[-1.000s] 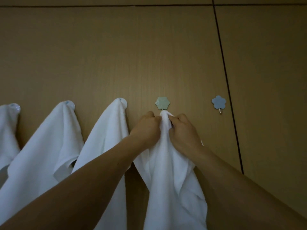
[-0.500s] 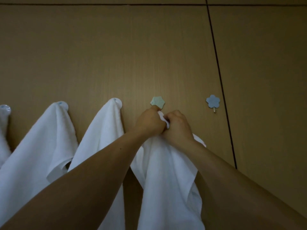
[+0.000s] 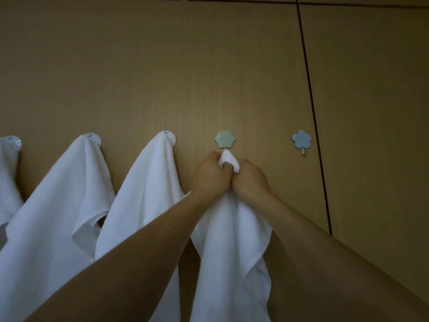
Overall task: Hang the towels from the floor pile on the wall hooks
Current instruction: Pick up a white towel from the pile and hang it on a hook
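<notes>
A white towel (image 3: 232, 252) hangs down between my two hands against the wooden wall. My left hand (image 3: 210, 176) and my right hand (image 3: 249, 180) both grip its bunched top, which pokes up right under the green flower-shaped hook (image 3: 224, 139). The small metal prong of that hook touches the towel's tip. Further right, a blue flower-shaped hook (image 3: 301, 139) is bare, its prong showing.
Three white towels hang on hooks to the left: one (image 3: 144, 194) beside my left arm, one (image 3: 60, 205) further left, one (image 3: 7, 177) at the frame's edge. A dark vertical seam (image 3: 313, 112) splits the wall panels at the right.
My hands have bunched the towel's top tighter and lifted it up to the green hook's prong; the view shifted slightly.
</notes>
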Demonstrator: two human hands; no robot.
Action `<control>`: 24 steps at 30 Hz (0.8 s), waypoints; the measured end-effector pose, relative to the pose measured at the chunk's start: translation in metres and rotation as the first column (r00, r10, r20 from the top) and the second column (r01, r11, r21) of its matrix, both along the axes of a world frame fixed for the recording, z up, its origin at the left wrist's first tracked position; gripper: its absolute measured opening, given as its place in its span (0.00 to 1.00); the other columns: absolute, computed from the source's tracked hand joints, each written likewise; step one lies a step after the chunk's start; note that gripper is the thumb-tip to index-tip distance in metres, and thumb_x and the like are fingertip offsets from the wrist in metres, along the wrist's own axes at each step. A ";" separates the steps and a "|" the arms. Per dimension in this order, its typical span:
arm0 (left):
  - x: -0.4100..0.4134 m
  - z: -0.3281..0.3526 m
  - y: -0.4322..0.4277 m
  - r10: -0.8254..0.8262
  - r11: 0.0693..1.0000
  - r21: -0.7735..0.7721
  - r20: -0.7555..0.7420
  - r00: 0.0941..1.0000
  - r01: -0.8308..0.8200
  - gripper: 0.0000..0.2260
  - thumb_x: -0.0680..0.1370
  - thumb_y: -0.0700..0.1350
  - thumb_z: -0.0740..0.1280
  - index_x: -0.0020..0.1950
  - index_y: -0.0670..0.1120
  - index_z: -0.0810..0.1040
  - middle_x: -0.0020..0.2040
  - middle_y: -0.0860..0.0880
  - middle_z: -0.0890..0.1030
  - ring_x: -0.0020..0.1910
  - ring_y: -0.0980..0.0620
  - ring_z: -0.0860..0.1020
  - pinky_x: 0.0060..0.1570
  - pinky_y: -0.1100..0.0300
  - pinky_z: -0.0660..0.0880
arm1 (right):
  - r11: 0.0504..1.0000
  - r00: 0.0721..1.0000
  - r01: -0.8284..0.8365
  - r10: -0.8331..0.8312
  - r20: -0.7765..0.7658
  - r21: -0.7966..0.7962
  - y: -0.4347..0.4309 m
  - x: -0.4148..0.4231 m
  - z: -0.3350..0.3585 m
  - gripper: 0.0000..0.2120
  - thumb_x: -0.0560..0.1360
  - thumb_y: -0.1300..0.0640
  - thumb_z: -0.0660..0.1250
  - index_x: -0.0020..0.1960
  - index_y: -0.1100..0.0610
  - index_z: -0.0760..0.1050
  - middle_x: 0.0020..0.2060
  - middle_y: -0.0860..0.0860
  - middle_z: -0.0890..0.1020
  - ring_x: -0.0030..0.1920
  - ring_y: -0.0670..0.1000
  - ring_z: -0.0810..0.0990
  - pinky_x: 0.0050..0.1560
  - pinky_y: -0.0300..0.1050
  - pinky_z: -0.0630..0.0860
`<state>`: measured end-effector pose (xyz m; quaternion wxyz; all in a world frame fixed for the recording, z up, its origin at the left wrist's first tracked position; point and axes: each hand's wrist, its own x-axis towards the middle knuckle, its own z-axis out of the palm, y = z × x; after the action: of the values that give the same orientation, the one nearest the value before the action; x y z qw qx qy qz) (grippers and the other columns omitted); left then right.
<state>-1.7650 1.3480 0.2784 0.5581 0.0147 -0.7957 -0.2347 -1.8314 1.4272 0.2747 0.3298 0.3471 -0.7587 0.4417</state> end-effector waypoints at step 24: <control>0.009 -0.148 0.008 -0.334 0.815 0.471 -0.092 0.938 0.337 0.31 0.66 0.55 0.77 0.65 0.47 0.72 0.57 0.54 0.77 0.57 0.55 0.76 0.53 0.64 0.73 | 0.898 0.911 -0.236 0.337 0.236 -0.371 0.028 -0.018 -0.142 0.06 0.78 0.48 0.64 0.52 0.50 0.72 0.44 0.45 0.80 0.44 0.42 0.79 0.38 0.36 0.77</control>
<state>-1.7565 1.3559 0.1299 0.4887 0.0117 -0.7011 -0.5191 -1.8495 1.4556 0.1323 0.1979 0.3256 -0.6529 0.6546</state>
